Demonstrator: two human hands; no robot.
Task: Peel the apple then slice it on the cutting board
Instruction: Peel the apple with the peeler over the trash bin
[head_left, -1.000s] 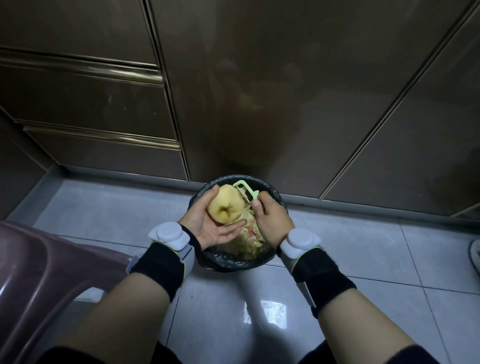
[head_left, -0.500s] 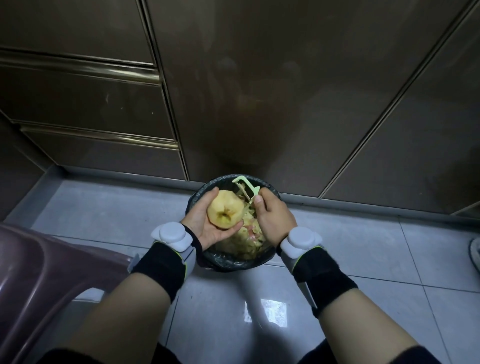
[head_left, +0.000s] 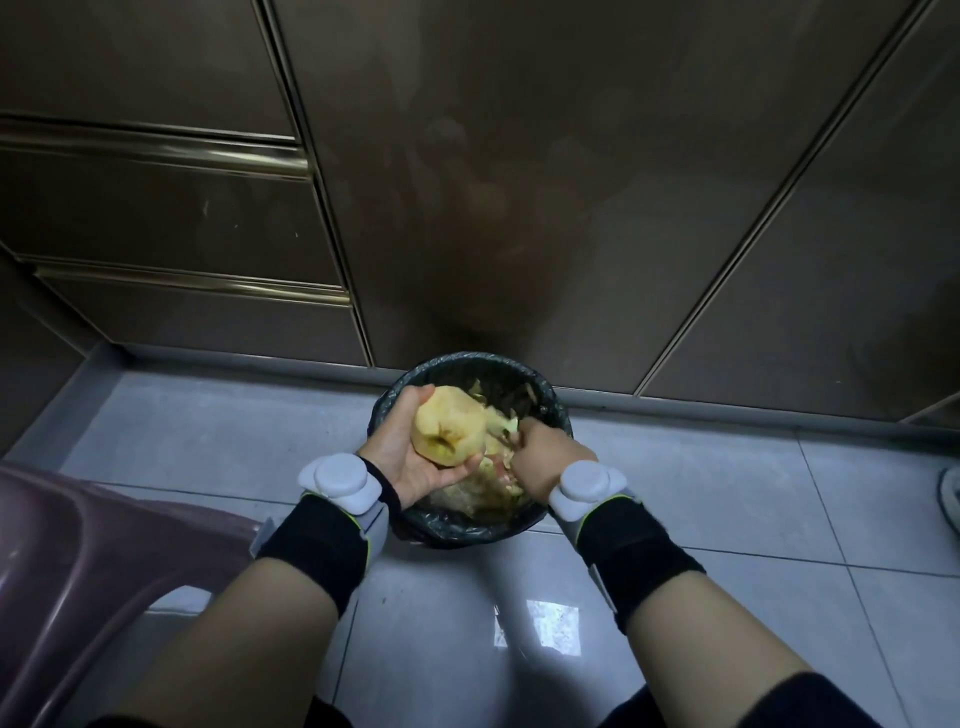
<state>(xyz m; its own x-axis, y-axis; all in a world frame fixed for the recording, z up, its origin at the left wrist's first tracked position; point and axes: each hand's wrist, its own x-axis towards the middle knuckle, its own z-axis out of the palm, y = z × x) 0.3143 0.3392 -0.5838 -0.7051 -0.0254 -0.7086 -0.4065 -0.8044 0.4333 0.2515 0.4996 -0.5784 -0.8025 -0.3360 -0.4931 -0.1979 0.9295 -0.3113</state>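
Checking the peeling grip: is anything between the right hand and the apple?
Nothing foreign. Only what looks like the peeler, held by the right hand, meets the apple, cupped in the left hand over the bin.

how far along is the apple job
Mostly peeled: the apple in the left hand shows pale flesh on its visible side, and peelings lie in the bin. The right hand holds the peeler against its far side. Slicing is left: the apple is whole.
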